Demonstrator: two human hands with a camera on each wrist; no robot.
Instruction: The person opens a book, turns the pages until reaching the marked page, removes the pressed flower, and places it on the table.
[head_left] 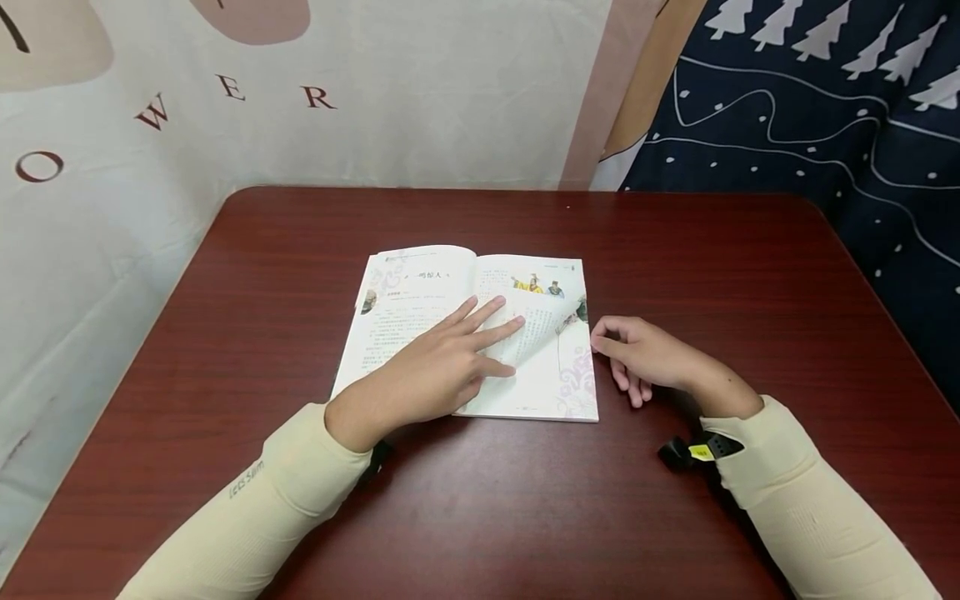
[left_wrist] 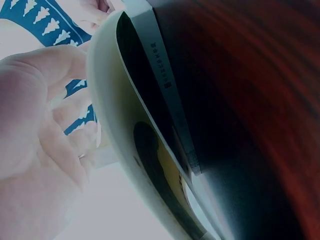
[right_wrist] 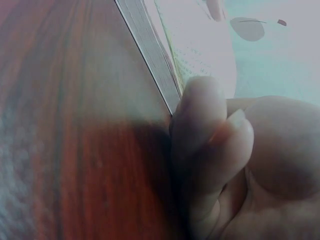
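Observation:
An open book [head_left: 393, 329] lies on the table, with printed text and small colored pictures on its pages. Across its middle reaches my left hand [head_left: 446, 362], fingers spread and straight, over a partly raised page [head_left: 543, 321] that curves above the right-hand side. The left wrist view shows this hand's palm [left_wrist: 35, 120] beside the bowed cover and the lettered spine [left_wrist: 165, 75]. My right hand [head_left: 648, 354] rests on the table just right of the book, fingers loosely bent. In the right wrist view its fingertips [right_wrist: 202, 102] are right at the page block's edge [right_wrist: 150, 55].
The dark red wooden table [head_left: 480, 517] extends around the book on all sides. A light printed cloth [head_left: 420, 142] hangs behind it, and a navy curtain with white trees [head_left: 787, 108] hangs at the right. A black wrist strap [head_left: 678, 454] sits at the right cuff.

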